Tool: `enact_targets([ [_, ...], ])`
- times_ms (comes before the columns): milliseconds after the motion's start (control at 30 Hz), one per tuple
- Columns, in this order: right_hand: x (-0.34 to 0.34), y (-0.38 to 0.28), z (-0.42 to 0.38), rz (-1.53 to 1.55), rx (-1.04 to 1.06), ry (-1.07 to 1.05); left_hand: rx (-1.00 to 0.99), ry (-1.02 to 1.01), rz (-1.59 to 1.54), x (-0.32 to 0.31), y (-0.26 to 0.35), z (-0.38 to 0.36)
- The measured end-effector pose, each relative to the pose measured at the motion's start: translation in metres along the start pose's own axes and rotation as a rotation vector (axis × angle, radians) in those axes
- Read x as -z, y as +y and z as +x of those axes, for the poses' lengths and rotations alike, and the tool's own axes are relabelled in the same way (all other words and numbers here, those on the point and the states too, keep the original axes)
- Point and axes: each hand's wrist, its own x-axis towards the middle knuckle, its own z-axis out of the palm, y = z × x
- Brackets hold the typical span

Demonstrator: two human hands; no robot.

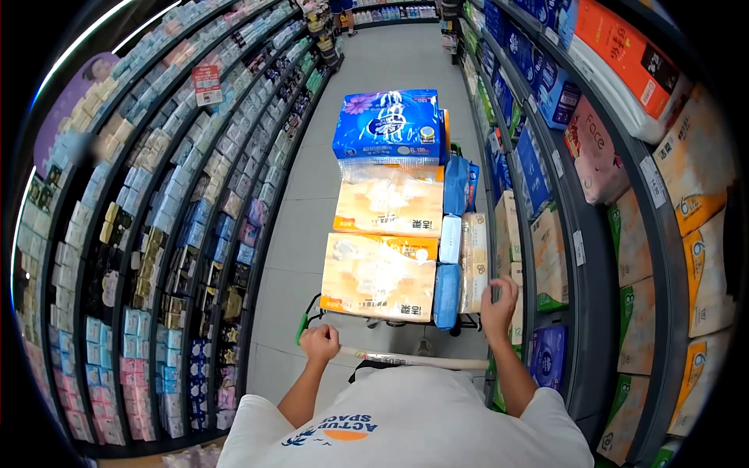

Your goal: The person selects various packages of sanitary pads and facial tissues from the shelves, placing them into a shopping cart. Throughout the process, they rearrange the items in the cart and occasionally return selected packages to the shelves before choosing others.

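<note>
Stocked shelves [179, 195] on the left, tissue-pack shelving [624, 234] on the right, grey aisle floor [382, 62] between.

1. The left hand [321, 343] is closed into a fist, knuckles up, fingers curled under and wrapped around a bar.
2. The left forearm runs from that fist back and down toward the body, bare to the short white sleeve, with the elbow bent.
3. The right hand [499, 306] is raised higher and further forward than the left, its back toward the camera.
4. Its fingers [507, 284] are spread and slightly curled, gripping nothing.
5. The right forearm rises nearly straight from the sleeve to the wrist, bare along its length.
6. The 2 hands are well apart, 1 on each side of the chest.
</note>
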Motion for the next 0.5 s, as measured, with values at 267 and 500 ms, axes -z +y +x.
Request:
enact_targets([
  [267,-0.136,-0.136,0.085,1.031,-0.744,-0.687,-0.012,0.078,-0.036,0.021,0.007,-0.033],
  [500,-0.248,-0.149,0.124,1.272,-1.143,-0.563,0.035,0.123,-0.106,0.035,0.012,-0.057],
])
